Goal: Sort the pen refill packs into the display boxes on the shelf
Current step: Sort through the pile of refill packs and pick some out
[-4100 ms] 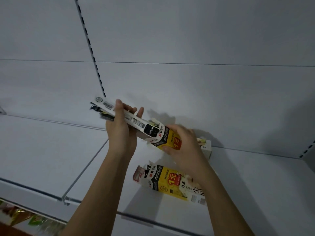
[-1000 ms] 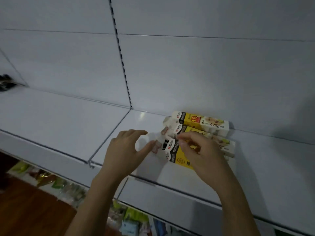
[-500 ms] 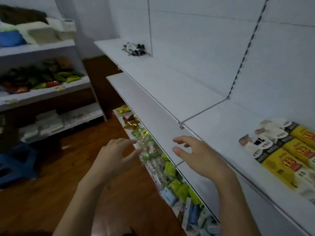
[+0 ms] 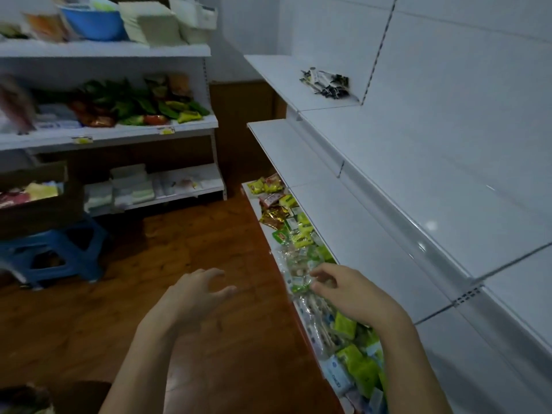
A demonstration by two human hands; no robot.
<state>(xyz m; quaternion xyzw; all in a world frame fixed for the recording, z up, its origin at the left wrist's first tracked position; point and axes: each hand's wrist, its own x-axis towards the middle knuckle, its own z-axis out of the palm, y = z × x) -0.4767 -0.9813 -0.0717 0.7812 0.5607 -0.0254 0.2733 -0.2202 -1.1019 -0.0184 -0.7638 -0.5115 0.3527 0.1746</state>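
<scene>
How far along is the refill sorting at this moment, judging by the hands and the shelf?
Done: cannot tell; no display boxes show in this view. In hand: nothing, the left hand and right hand are both empty, fingers relaxed. Left: a loose pile of black-and-white refill packs lies on the white metal shelf far ahead.

A small heap of pen refill packs (image 4: 325, 84) lies on the white upper shelf (image 4: 277, 76), close to the back panel. The packs are slim, black-and-white, and loosely piled at mixed angles. Print detail is too small to read.
</scene>
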